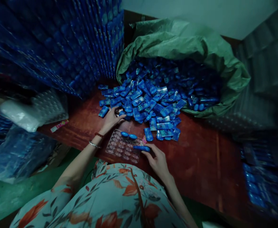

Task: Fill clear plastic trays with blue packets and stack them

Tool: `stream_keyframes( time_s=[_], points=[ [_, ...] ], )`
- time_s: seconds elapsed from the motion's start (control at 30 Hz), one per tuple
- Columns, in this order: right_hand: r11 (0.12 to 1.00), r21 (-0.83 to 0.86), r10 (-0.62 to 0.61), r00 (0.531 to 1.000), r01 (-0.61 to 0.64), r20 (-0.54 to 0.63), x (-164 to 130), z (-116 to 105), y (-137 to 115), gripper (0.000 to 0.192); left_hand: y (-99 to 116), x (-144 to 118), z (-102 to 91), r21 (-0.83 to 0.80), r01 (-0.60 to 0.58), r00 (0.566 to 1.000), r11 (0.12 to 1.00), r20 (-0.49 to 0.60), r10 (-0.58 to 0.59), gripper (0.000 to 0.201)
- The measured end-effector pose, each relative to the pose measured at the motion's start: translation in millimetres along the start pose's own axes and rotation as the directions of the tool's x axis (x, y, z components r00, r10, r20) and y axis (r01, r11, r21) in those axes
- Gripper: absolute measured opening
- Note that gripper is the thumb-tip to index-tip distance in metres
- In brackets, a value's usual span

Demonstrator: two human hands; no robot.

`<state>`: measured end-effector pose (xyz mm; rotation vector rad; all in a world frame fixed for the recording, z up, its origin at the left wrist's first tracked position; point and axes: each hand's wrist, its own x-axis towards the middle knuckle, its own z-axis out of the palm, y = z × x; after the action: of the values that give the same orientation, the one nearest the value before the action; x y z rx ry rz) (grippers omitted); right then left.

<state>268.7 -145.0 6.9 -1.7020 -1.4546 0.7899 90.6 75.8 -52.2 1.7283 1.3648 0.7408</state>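
Note:
My left hand (112,120) reaches to the near left edge of a heap of small shiny blue packets (150,101). Its thumb and fingers are curled around one blue packet (121,113), partly hidden among the others. In my right hand (157,158) a blue packet (141,148) is pinched between thumb and fingers, held over the right side of a clear plastic blister tray (123,151). The tray lies on the table close to my body, with rows of moulded hollows. Two rounded blue pieces (128,135) sit end to end at its far edge.
A big green sack (181,41) lies open behind the heap, full of blue packets. Tall stacks of filled blue trays (81,44) rise at the left. Clear trays (49,106) lie on the reddish table's (200,164) left end; more trays (264,63) are stacked at right.

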Motion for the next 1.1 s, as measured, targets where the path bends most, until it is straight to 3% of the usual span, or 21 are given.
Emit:
stream_keyframes(
  time_s=[0.07, 0.17, 0.3, 0.4, 0.53, 0.63, 0.7, 0.8, 0.9, 1.0, 1.1],
  points=[
    [0.992, -0.086, -0.095, 0.995, 0.097, 0.023, 6.2, 14.0, -1.6, 0.022, 8.4, 2.1, 4.6, 0.199, -0.068, 0.997, 0.978, 0.036, 0.062, 0.052],
    [0.912, -0.363, -0.164, 0.981, 0.192, 0.107, 19.7, 30.1, -7.8, 0.032, 18.5, 8.3, 9.9, 0.366, -0.066, 0.995, 0.928, 0.090, 0.036, 0.047],
    [0.720, -0.651, -0.128, 0.968, 0.240, 0.216, 34.9, 38.4, -19.5, 0.032, 16.7, 11.4, 2.5, 0.221, -0.072, 0.991, 0.973, 0.130, 0.044, 0.029],
    [0.713, -0.638, -0.143, 0.951, 0.291, 0.274, 42.7, 35.6, -22.3, 0.029, 9.7, -2.8, -17.9, -0.003, 0.002, 1.000, 1.000, 0.028, -0.002, 0.023],
    [0.872, -0.417, -0.199, 0.965, 0.254, 0.172, 45.8, 28.4, -13.7, 0.026, 6.1, -53.0, -56.8, -0.212, 0.046, 0.981, 0.976, -0.176, -0.084, 0.027],
    [0.932, -0.253, -0.246, 0.965, 0.261, 0.088, 43.7, 31.1, -2.6, 0.025, 8.4, -100.3, -73.7, -0.215, 0.067, 0.952, 0.974, -0.277, -0.127, 0.028],
    [0.925, -0.266, -0.257, 0.962, 0.273, 0.094, 42.6, 36.6, 3.4, 0.026, 10.6, -124.7, -71.9, -0.156, 0.063, 0.949, 0.986, -0.296, -0.108, 0.026],
    [0.869, -0.414, -0.225, 0.962, 0.271, 0.157, 43.7, 43.4, 4.9, 0.031, 13.2, -141.6, -54.6, -0.041, -0.003, 0.973, 0.999, -0.231, -0.006, 0.021],
    [0.777, -0.566, -0.164, 0.957, 0.275, 0.239, 47.5, 43.1, -4.2, 0.033, 13.9, -139.1, -37.2, 0.095, -0.153, 0.981, 0.984, -0.103, 0.163, 0.015],
    [0.694, -0.661, -0.085, 0.944, 0.285, 0.318, 51.9, 39.2, -20.0, 0.031, 14.0, -130.8, -31.1, 0.224, -0.356, 0.934, 0.907, 0.081, 0.347, 0.021],
    [0.626, -0.715, -0.024, 0.925, 0.310, 0.379, 55.7, 40.2, -35.8, 0.030, 17.7, -125.0, -32.1, 0.326, -0.490, 0.871, 0.809, 0.227, 0.436, 0.028]
  ],
)
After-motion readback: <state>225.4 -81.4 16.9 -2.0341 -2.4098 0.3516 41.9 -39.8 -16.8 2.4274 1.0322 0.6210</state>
